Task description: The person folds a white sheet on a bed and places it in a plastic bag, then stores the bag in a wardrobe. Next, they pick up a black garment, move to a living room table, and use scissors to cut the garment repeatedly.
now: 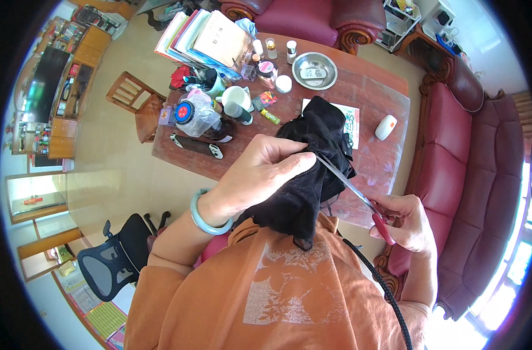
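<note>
Between thumb and fingers, my left hand (268,168) pinches a fold of black fabric (292,197), which looks like a garment. The cloth drapes from the table's near side down over my lap. My right hand (404,221) grips red-handled scissors (351,186) by the loops. Their blades point up and left, with the tips at the fold beside my left thumb. Whether the tips are in the cloth cannot be made out. Under the far part of the fabric lies a white printed sheet (355,127), partly covered.
The wooden table (379,170) holds a steel bowl (325,85), a white device (386,127), a stack of folders (218,39), several bottles and jars, and a black handheld object (196,146). A red leather sofa (449,153) stands at right, a wooden chair (145,111) at left.
</note>
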### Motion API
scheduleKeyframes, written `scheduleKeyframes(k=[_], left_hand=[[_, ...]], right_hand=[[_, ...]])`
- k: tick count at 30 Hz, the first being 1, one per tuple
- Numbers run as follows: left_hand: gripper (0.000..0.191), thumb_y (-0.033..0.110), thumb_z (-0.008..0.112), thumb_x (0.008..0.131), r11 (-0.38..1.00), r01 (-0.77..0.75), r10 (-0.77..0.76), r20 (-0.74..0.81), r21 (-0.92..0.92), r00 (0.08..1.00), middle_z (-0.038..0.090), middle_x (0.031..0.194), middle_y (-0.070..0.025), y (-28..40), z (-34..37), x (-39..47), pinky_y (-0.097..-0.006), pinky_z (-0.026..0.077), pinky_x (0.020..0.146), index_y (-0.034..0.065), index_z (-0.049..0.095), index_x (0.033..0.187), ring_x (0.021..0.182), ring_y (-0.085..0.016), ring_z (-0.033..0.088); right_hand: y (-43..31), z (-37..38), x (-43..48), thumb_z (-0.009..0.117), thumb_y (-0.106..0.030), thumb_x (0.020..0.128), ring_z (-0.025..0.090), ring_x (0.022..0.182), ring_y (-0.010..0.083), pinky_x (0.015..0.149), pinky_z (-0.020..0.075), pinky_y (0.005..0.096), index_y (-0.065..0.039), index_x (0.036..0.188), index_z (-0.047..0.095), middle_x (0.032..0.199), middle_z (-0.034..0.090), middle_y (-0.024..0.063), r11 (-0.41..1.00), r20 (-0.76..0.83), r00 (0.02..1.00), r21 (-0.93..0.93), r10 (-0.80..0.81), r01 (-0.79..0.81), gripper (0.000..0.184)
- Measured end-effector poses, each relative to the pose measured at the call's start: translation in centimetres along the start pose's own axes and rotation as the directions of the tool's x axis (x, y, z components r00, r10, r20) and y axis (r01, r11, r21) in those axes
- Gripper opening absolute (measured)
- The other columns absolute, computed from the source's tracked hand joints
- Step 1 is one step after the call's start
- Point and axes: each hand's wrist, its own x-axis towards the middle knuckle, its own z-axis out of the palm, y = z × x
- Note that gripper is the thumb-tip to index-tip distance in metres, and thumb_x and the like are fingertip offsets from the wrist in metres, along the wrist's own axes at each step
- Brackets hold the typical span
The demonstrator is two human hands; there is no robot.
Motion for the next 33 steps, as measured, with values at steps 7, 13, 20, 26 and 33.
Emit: scheduleKeyframes(k=[7, 13, 20, 26, 33], left_hand=[[0.028, 0.014, 0.061, 0.097, 0.996, -0.051, 0.050, 0.025, 0.076, 0.998, 0.043, 0.066, 0.0097, 0.9, 0.1, 0.4, -0.0221, 0.028, 0.052, -0.0040, 0.059, 0.075, 0.064, 0.001, 0.034], [0.033, 0.016, 0.060, 0.098, 0.988, -0.071, 0.060, 0.084, 0.138, 0.995, 0.040, 0.064, 0.0092, 1.6, -0.2, 1.0, -0.0229, 0.028, 0.052, -0.0037, 0.055, 0.072, 0.063, 0.000, 0.033], [0.037, 0.018, 0.061, 0.098, 0.977, -0.081, 0.055, 0.132, 0.200, 0.990, 0.036, 0.063, 0.0081, 2.4, -0.5, 1.3, -0.0242, 0.026, 0.051, -0.0001, 0.049, 0.068, 0.063, -0.001, 0.030], [0.037, 0.019, 0.060, 0.098, 0.977, -0.097, 0.064, 0.175, 0.187, 0.982, 0.036, 0.063, 0.0086, 3.0, -0.4, 1.3, -0.0242, 0.026, 0.052, -0.0002, 0.049, 0.069, 0.063, -0.001, 0.029], [0.031, 0.015, 0.062, 0.097, 0.970, -0.089, 0.059, 0.134, 0.229, 0.989, 0.038, 0.063, 0.0088, 3.5, 0.2, 1.6, -0.0238, 0.027, 0.052, -0.0004, 0.053, 0.070, 0.062, 0.000, 0.032]], right_hand=[[-0.3, -0.8, 0.1, 0.080, -0.002, 0.074, 0.054, 0.072, 0.0022, 0.067, 0.0476, 0.0191, 0.000, 0.121, 0.067, 0.081, 0.065, -0.0016, 0.998, -0.067, 0.996, -0.018, 0.056, -0.057, 0.049], [-0.3, -1.7, 0.1, 0.084, -0.007, 0.073, 0.054, 0.071, 0.0026, 0.065, 0.0473, 0.0199, 0.002, 0.117, 0.069, 0.077, 0.067, 0.0007, 0.997, -0.074, 0.996, -0.055, 0.049, -0.053, 0.048], [0.1, -2.7, 0.1, 0.087, -0.008, 0.071, 0.055, 0.072, 0.0027, 0.065, 0.0471, 0.0198, 0.004, 0.114, 0.069, 0.079, 0.068, 0.0009, 0.996, -0.038, 0.999, -0.083, 0.021, -0.024, 0.048], [1.6, -2.9, 0.2, 0.088, -0.005, 0.070, 0.054, 0.072, 0.0024, 0.064, 0.0454, 0.0192, 0.006, 0.116, 0.067, 0.081, 0.068, 0.0003, 0.993, 0.005, 0.998, 0.108, 0.055, -0.055, 0.052], [3.0, -2.7, 0.5, 0.089, -0.010, 0.069, 0.052, 0.076, 0.0026, 0.067, 0.0426, 0.0179, 0.006, 0.121, 0.064, 0.087, 0.066, -0.0006, 0.951, 0.117, 0.993, 0.305, 0.011, -0.046, 0.060]])
